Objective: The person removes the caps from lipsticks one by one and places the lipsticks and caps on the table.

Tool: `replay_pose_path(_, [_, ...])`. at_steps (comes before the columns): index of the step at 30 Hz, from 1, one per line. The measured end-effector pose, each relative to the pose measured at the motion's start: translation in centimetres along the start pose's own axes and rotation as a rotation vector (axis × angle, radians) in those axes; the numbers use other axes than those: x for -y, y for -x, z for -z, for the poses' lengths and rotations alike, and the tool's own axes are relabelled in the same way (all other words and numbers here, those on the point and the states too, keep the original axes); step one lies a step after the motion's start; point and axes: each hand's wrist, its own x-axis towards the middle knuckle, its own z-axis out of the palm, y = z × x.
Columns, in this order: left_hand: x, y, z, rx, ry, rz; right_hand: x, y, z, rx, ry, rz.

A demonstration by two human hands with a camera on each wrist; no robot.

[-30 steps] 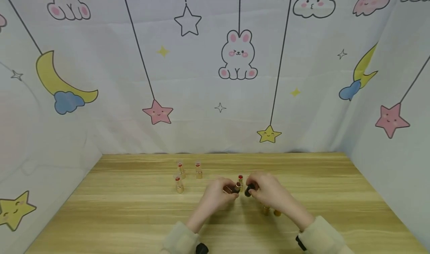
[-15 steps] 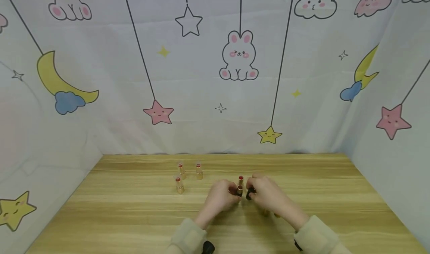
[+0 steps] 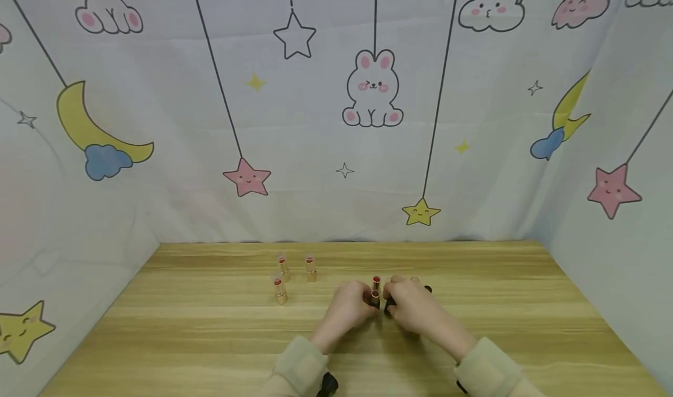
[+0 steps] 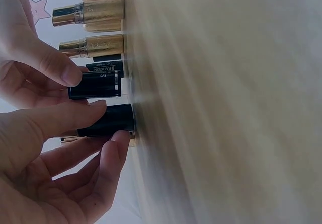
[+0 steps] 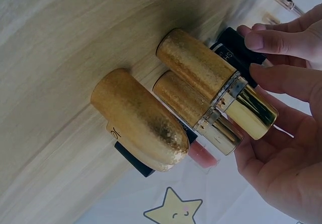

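My left hand [image 3: 349, 305] pinches a black lipstick tube [image 4: 108, 121] between thumb and fingers, holding it upright low over the tabletop. A gold rim shows at its top in the head view. Just to the right, my right hand [image 3: 412, 303] holds a second black tube [image 4: 94, 85], with pale lettering, close beside the first. Directly behind my left hand's tube stands a gold lipstick [image 3: 376, 282] with a red tip. In the right wrist view, two gold lipstick tubes [image 5: 196, 65] and a rounded gold tube [image 5: 143, 118] stand near my right hand, mostly hidden from the head camera.
Three gold lipsticks with red tips and clear caps, one of them this front lipstick [image 3: 281, 292], stand on the wooden table [image 3: 200, 327] at left. Behind the right hand sits a black item [image 3: 428, 289]. A printed cloth [image 3: 310, 210] encloses the back and sides.
My left hand has moved slightly right, and its tube has gone from tilted to upright. My right forearm has lowered, covering gold bases and uncovering a black item behind it.
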Motion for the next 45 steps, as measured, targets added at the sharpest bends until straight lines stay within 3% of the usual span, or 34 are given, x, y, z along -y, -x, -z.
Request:
replay_pose_path(18, [0.0,-0.2,0.0,0.018,-0.015,-0.022,0.0,-0.1,-0.4,0.005,0.065,0.005])
replay_pose_path(30, [0.0,-0.1,0.3,0.049,0.006,-0.015,-0.2,-0.2,-0.4,-0.028,0.094,0.063])
replay_pose_path(45, [0.1,0.8,0.7,0.034,0.001,0.007,-0.1,0.0,-0.2,-0.052,0.099,0.053])
